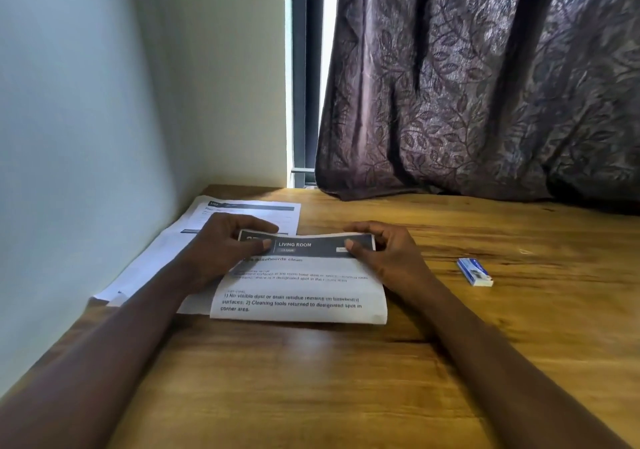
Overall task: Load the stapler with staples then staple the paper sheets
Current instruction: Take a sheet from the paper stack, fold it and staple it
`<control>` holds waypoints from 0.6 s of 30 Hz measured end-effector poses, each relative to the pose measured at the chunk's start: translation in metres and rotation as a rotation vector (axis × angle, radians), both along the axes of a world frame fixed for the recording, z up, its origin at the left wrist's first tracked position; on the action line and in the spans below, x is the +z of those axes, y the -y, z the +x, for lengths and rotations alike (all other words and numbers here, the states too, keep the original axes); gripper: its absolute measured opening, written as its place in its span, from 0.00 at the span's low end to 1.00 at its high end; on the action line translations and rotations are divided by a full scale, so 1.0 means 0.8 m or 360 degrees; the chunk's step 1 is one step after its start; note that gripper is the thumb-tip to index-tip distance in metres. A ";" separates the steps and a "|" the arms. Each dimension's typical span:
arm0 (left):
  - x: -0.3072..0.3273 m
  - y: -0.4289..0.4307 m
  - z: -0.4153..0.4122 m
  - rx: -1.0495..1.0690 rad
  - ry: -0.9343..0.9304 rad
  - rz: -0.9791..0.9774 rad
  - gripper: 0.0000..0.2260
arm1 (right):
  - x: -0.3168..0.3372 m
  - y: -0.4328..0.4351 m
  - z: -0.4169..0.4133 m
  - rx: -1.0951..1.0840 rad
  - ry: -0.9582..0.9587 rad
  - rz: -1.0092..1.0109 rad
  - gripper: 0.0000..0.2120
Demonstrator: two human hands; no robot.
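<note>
A set of printed paper sheets point(301, 286) with a dark "LIVING ROOM" header lies in the middle of the wooden table. My left hand point(225, 244) pinches the sheets' top left corner between thumb and fingers. My right hand point(381, 251) pinches the top right corner the same way, and the top edge is lifted slightly off the table. A small blue and white staple box point(475, 271) lies flat to the right of my right hand, apart from it. No stapler is in view.
More printed sheets point(207, 227) lie against the wall on the left, partly under the held set. A dark patterned curtain point(485, 85) hangs over the table's far edge. The wooden table point(311, 379) stretches toward me.
</note>
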State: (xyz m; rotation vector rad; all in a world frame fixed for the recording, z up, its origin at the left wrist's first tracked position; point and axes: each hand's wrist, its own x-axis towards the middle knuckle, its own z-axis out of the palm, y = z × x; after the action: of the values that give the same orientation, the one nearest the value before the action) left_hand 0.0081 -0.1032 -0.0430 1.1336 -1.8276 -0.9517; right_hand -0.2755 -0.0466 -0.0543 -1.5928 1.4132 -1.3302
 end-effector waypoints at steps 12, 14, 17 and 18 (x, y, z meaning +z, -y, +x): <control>-0.010 0.005 -0.005 0.0343 0.0504 -0.0527 0.11 | -0.005 -0.045 0.014 -0.0360 -0.0793 -0.0067 0.15; -0.011 0.007 -0.002 0.0313 0.0478 -0.0508 0.11 | -0.006 -0.046 0.014 -0.0363 -0.0847 -0.0053 0.15; -0.008 0.007 0.000 0.0241 0.0401 -0.0498 0.13 | -0.008 -0.047 0.016 -0.0358 -0.0812 -0.0080 0.23; -0.007 0.005 0.000 0.0199 0.0358 -0.0504 0.13 | -0.008 -0.047 0.017 -0.0347 -0.0736 -0.0119 0.25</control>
State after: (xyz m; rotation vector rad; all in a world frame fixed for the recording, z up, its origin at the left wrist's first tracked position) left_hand 0.0078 -0.1071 -0.0487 1.1730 -1.9735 -0.4565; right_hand -0.2621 -0.0090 -0.0608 -1.9264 1.8753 -1.1890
